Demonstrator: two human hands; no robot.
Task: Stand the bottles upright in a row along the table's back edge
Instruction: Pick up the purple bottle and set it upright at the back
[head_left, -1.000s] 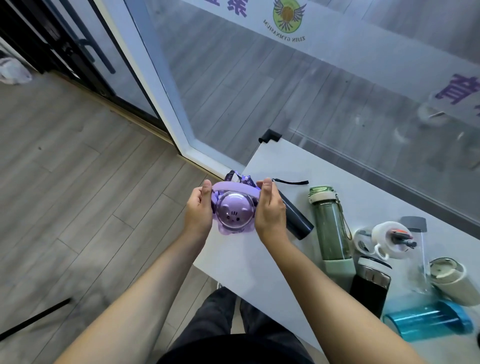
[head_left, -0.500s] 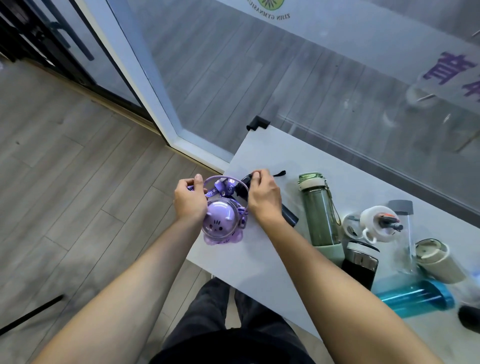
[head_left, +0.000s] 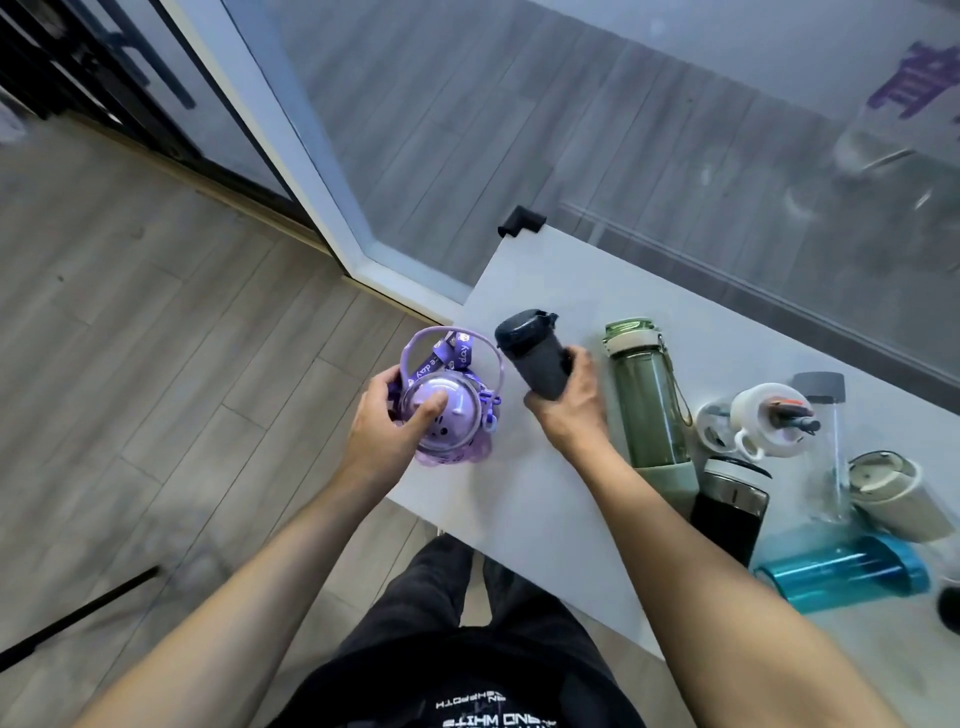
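Note:
My left hand (head_left: 387, 423) grips a round purple bottle (head_left: 447, 410) with a strap and handle, held at the white table's (head_left: 524, 499) left edge. My right hand (head_left: 569, 397) is closed around a dark slim bottle (head_left: 535, 353), raised with its cap end up and tilted. To the right several bottles lie flat: a green one (head_left: 649, 400), a black one with a steel collar (head_left: 730, 509), a white one with a handle (head_left: 769, 421), a clear one with a grey cap (head_left: 831, 441), a beige one (head_left: 898, 493) and a blue one (head_left: 847, 571).
A glass wall (head_left: 675, 130) runs right behind the table's back edge. A black corner guard (head_left: 519, 221) caps the table's far left corner. Wood floor (head_left: 156, 338) lies to the left, and a dark rod (head_left: 67, 618) rests on it.
My right hand left the purple bottle, took the dark slim bottle and raised it off the table. My left hand now holds the purple bottle alone.

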